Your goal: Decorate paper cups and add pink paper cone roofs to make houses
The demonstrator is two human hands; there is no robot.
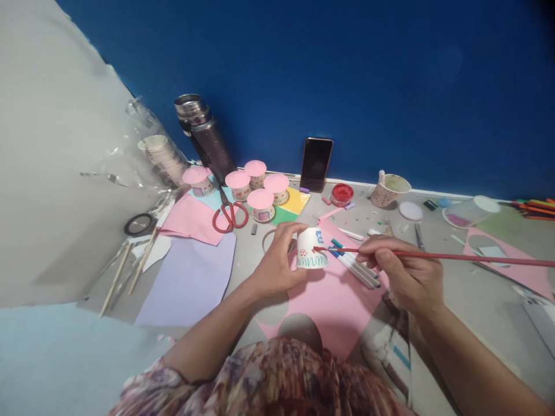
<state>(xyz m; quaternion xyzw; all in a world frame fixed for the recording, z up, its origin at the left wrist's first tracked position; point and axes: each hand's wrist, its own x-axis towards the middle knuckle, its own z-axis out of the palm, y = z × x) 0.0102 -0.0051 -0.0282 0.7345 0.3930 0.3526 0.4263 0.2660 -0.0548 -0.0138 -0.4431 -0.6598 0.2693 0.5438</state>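
My left hand (281, 260) grips a small white paper cup (309, 240), turned upside down, by its left side. Blue, red and green drawings mark the cup's wall. A long red paintbrush (416, 255) is pinched in my right hand (405, 274); its red tip meets the cup's side among red marks. Beneath the hands lies pink paper (332, 312) with round holes cut from it. Several felt-tip markers (358, 268) rest on that sheet, partly behind my right hand. An open pot of red paint (342, 194) stands behind the cup.
Several decorated cups with pink round tops (261, 199) stand at the back left, near red-handled scissors (230, 216) and a dark flask (210, 138). A phone (317, 164) leans on the blue wall. Lilac paper (191, 283) lies left; a patterned cup (388, 190) stands back right.
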